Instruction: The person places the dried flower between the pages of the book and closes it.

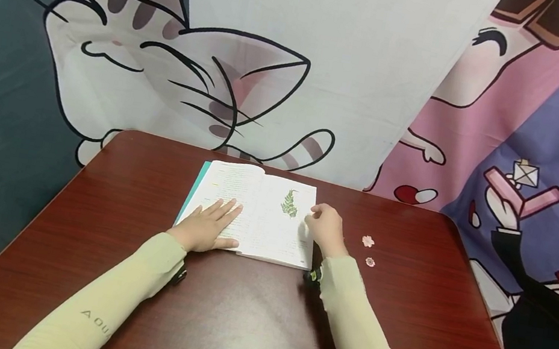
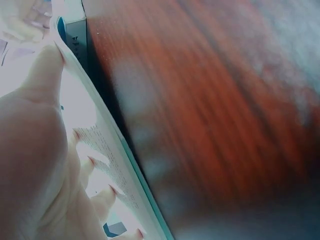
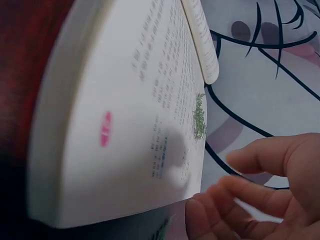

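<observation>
An open book (image 1: 269, 240) with a teal cover edge lies on the table. My left hand (image 1: 206, 230) rests flat on its left page, fingers spread and thumb near the lower edge. At the right page's outer edge is my right hand (image 1: 326, 226), its fingers bent. In the right wrist view, the thumb (image 3: 250, 159) is apart from the bent fingers (image 3: 212, 202), which are right at the page edge, and nothing shows between them. A green fern-like sprig (image 1: 289, 203) lies on the upper right page. A pink mark (image 3: 106, 129) shows on that page.
Two small pale pink flowers, an upper one (image 1: 368, 241) and a lower one (image 1: 370, 262), lie right of the book. The reddish-brown table (image 1: 233, 326) extends around it. Behind the table hangs a cartoon cat backdrop (image 1: 284, 4).
</observation>
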Demonstrator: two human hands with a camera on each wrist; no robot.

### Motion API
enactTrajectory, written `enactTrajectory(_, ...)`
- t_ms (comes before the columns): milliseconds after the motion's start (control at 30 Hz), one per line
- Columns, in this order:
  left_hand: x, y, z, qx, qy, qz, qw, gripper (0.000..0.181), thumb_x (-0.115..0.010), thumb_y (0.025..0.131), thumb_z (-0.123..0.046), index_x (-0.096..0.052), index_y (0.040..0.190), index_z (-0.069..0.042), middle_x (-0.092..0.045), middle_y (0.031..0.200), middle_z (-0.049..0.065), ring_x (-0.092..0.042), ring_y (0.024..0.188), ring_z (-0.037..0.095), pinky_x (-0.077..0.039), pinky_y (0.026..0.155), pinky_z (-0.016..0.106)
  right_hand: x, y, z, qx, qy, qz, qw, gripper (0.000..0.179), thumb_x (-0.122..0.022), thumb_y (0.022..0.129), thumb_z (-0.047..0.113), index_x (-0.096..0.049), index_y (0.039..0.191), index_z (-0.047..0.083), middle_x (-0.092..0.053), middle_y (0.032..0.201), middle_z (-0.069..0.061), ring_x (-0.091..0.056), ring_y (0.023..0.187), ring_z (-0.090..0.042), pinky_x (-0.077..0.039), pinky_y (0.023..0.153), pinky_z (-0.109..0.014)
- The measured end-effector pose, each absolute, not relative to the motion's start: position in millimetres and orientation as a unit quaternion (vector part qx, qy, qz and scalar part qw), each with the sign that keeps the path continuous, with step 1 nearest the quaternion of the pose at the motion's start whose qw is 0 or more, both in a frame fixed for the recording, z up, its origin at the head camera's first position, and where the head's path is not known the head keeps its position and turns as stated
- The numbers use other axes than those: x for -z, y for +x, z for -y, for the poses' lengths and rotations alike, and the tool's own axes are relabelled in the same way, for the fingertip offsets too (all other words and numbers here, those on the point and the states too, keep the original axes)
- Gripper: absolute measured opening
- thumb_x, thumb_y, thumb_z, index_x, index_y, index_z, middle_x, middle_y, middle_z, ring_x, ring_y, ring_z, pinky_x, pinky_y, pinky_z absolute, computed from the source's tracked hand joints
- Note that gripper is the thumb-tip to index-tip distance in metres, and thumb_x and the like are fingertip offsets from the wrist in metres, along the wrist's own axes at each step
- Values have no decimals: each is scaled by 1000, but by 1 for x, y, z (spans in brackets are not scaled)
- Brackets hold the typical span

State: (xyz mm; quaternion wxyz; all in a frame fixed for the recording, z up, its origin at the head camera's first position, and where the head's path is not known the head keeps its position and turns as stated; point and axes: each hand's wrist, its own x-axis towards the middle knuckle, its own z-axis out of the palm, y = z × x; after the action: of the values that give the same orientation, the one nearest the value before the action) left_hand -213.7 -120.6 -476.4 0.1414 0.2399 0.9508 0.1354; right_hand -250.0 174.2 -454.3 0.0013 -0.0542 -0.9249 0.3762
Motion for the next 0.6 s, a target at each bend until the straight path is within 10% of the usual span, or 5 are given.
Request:
enactTrajectory(267, 479, -216, 121, -137, 238, -951, 141, 87, -51, 101, -58, -11, 165, -15, -7, 171, 10, -9, 155, 37, -14, 118, 67, 457, -234, -174, -334, -63, 940, -10, 17, -68, 86, 11, -58, 80, -1, -46, 71, -5, -46, 72, -24, -43, 71, -41)
enactTrajectory(600, 478, -215, 122, -139, 240, -951, 133, 86, -52, 101, -57, -14, 164, -13, -10, 170, 11, -12, 154, 38, -16, 117, 68, 461, -229, -171, -323, -61, 944, -24, 32, -67, 85, 10, -40, 68, 5, -28, 63, 2, -31, 66, -19, -13, 111, -77)
